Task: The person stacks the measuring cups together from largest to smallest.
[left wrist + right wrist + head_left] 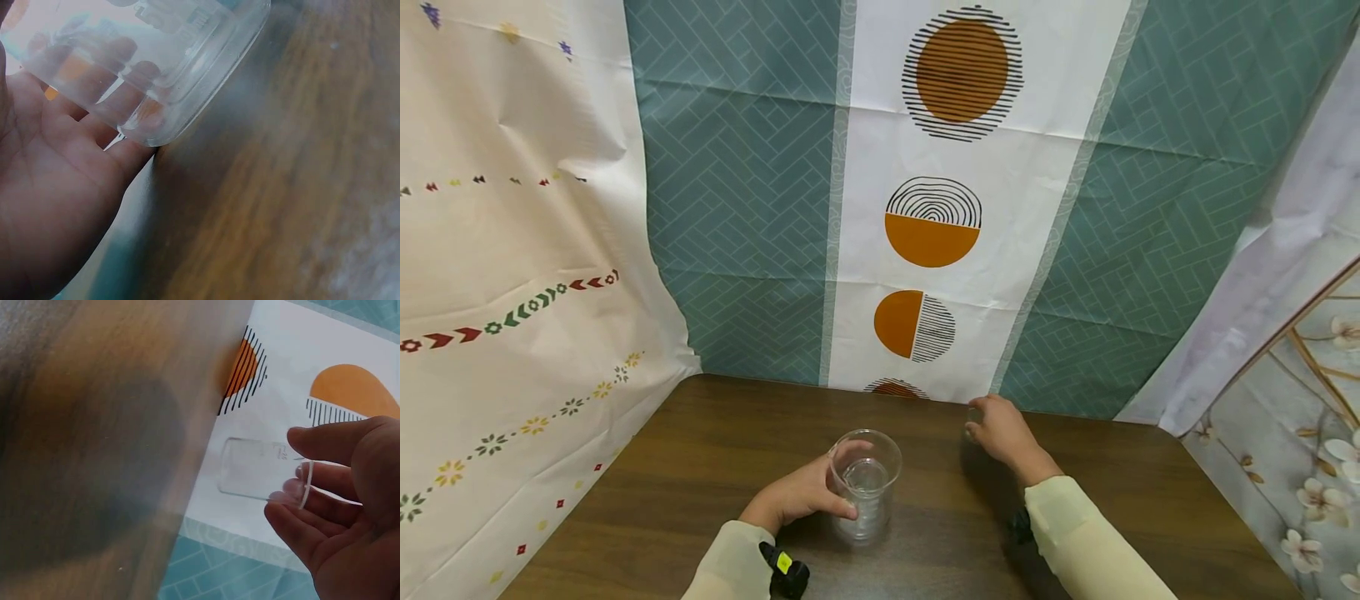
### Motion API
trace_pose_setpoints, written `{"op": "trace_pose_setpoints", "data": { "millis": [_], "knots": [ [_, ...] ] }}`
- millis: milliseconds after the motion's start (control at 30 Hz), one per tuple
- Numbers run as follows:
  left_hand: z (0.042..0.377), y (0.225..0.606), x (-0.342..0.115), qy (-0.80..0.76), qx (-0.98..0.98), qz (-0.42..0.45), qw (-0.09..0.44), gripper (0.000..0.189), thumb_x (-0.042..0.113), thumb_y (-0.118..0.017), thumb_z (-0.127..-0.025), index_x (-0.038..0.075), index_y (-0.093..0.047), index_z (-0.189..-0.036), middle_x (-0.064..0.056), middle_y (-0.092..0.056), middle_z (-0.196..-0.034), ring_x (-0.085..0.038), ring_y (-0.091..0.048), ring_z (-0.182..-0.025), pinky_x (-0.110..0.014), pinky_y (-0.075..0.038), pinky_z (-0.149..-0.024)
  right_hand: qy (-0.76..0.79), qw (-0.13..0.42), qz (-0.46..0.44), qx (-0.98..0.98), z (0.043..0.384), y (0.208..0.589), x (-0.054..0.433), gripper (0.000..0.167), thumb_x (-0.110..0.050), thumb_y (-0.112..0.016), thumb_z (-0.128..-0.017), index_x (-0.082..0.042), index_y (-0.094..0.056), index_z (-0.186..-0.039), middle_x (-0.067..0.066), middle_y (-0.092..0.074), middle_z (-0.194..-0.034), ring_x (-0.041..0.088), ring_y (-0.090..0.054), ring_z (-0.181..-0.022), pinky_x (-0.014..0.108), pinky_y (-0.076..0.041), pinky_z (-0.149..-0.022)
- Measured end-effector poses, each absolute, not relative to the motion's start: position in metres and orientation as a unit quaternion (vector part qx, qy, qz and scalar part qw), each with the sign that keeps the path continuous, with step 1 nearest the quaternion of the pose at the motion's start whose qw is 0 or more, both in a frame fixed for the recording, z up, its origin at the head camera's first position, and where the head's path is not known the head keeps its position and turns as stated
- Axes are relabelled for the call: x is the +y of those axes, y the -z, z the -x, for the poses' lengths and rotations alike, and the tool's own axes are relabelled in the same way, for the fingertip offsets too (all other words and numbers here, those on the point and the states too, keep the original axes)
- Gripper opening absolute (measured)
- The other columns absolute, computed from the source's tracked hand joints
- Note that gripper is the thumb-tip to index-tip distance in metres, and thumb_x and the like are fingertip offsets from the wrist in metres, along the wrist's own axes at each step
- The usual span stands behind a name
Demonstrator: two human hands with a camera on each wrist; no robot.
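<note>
My left hand (808, 490) curls round a large clear beaker (874, 508), with the thumb on the near side and the fingers behind it. Inside that beaker at least one smaller clear vessel (865, 477) seems to be nested. In the left wrist view the fingers show through the beaker's wall (181, 69) near its base. Farther off to the right, my right hand (1006, 433) grips a small clear beaker (256, 469) near its rim, thumb on one side and fingers on the other. The head view mostly hides this small beaker behind the hand.
Both hands work over a dark brown wooden table (730, 442). At its back edge hangs a teal and white cloth (745, 208) with orange circles. A cream patterned cloth (512, 250) covers the left side, and a floral cloth (1285, 467) the right.
</note>
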State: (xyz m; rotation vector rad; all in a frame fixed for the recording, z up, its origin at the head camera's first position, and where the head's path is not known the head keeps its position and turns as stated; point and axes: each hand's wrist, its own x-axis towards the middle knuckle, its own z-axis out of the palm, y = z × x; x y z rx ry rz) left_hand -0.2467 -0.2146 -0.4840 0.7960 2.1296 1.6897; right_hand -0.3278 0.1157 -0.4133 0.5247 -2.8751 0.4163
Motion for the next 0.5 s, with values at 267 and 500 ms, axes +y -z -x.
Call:
{"op": "trace_pose_setpoints", "data": {
  "millis": [267, 500],
  "knots": [
    [0.247, 0.484, -0.215, -0.589, 0.745, -0.272, 0.155, 0.093, 0.025, -0.085, -0.070, 0.022, -0.032, -0.147, -0.004, -0.044, -0.141, -0.025, -0.048, -0.123, -0.036, -0.040, -0.100, -0.138, 0.050, -0.170, -0.974, 0.325, 0.405, 0.109, 0.039, -0.015, -0.074, -0.082, 0.002, -0.066, -0.116, 0.018, -0.068, -0.111, 0.038, -0.062, -0.106, 0.049, -0.051, -0.088],
    [0.247, 0.484, -0.216, -0.584, 0.748, -0.275, 0.156, 0.097, 0.027, -0.085, -0.070, 0.018, -0.029, -0.149, -0.004, -0.042, -0.142, -0.024, -0.047, -0.123, -0.038, -0.039, -0.101, -0.124, 0.028, -0.182, -0.975, 0.323, 0.401, 0.106, 0.038, -0.011, -0.076, -0.078, 0.002, -0.068, -0.113, 0.017, -0.069, -0.111, 0.037, -0.063, -0.106, 0.047, -0.051, -0.088]
  ]
}}
